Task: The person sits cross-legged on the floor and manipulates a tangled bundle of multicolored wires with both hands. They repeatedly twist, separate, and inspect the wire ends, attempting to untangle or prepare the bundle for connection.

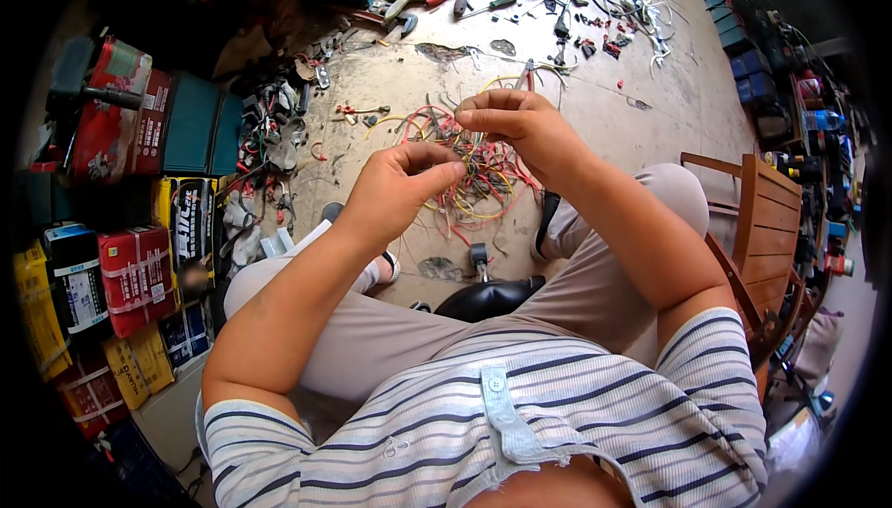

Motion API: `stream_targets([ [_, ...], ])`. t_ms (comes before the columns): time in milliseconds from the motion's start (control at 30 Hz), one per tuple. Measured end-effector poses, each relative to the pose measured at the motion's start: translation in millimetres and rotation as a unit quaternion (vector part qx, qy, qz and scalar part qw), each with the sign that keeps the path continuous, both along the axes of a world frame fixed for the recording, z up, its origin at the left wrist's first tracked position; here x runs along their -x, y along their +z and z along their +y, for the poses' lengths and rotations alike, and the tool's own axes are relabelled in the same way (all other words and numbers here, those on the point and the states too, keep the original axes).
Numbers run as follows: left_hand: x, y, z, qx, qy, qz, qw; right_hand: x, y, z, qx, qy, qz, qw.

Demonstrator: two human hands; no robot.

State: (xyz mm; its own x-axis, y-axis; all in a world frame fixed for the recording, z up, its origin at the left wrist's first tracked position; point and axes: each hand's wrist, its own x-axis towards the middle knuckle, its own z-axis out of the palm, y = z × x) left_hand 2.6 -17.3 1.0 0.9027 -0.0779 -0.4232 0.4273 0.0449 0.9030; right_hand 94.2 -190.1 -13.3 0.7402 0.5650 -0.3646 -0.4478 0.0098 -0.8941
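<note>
My left hand (409,183) is raised over a tangled pile of thin red, yellow and dark wires (483,197) on the concrete floor, thumb and fingers drawn together; whatever is between them is too small to make out. Higher and to the right, my right hand (520,132) has its thumb against the index finger at the pile's upper side, also around something too small to name. Pliers with red handles (528,76) lie beyond it.
Stacked boxed packages (135,280) and cases line the left. Tools (502,2) and scraps (613,44) lie ahead. A wooden chair (767,220) and shelving (818,120) stand right. A black padded seat (483,299) is between my legs.
</note>
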Motion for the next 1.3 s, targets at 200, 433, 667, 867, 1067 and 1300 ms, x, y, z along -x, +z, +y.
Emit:
stream_targets([
  [200, 2, 7, 1, -0.015, -0.070, -0.001, 0.997, -6, 7, -6, 0.021, 0.016, 0.006, 1.000],
  [433, 4, 13, 7, -0.025, -0.161, 0.034, 0.986, -5, 9, -13, 0.014, 0.060, 0.026, 0.998],
  [667, 6, 10, 9, -0.064, -0.215, 0.028, 0.974, -1, 12, -16, 0.001, 0.089, 0.044, 0.995],
  [867, 14, -2, 1, -0.091, -0.263, 0.018, 0.960, -20, 24, -27, 0.038, -0.042, -0.028, 0.998],
  [1067, 5, 0, 7, -0.034, -0.137, 0.046, 0.989, -16, 17, -26, 0.073, -0.013, -0.044, 0.996],
  [1300, 4, 10, 10, -0.023, -0.101, 0.039, 0.994, -4, 4, -26, 0.019, 0.043, 0.054, 0.997],
])
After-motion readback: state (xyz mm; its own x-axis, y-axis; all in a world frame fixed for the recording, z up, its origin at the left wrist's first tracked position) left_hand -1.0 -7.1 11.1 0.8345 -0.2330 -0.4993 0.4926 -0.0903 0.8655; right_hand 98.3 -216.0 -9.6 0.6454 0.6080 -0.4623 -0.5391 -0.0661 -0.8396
